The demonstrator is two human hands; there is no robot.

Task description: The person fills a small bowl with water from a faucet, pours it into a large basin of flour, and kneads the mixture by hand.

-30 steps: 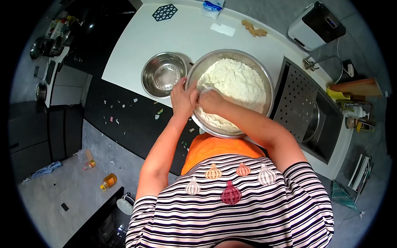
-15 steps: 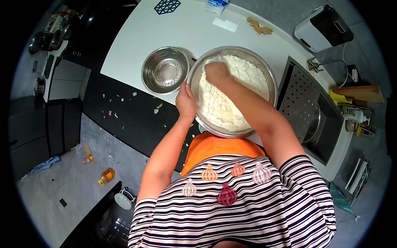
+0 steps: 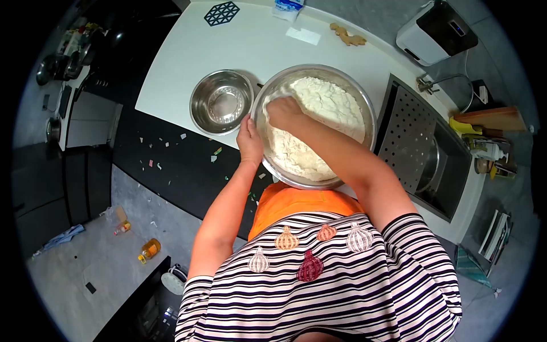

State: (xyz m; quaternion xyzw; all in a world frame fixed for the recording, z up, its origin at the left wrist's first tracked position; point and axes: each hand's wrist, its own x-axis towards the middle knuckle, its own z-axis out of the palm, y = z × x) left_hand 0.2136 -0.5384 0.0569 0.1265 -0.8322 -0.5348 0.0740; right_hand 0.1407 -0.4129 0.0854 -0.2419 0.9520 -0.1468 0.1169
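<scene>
On the white table (image 3: 273, 48), at its front edge, a large steel bowl (image 3: 273, 92) of flour (image 3: 330, 105) is set close to the orange apron (image 3: 307, 205), presumably so that its whole inside can be reached without stretching. Against the left rim, from outside, the left hand (image 3: 249, 142) is laid, most likely so that the vessel is steadied; whether the rim is gripped cannot be told. The right hand (image 3: 285, 112) is lowered inside, its knuckles bent and its fingertips hidden; whether anything is grasped cannot be told. The flour is heaped to the right of the right hand, spread beneath its forearm, and separated from the left hand by the steel wall. Just beside, a smaller steel bowl (image 3: 200, 108) is placed, perhaps for easy reach.
</scene>
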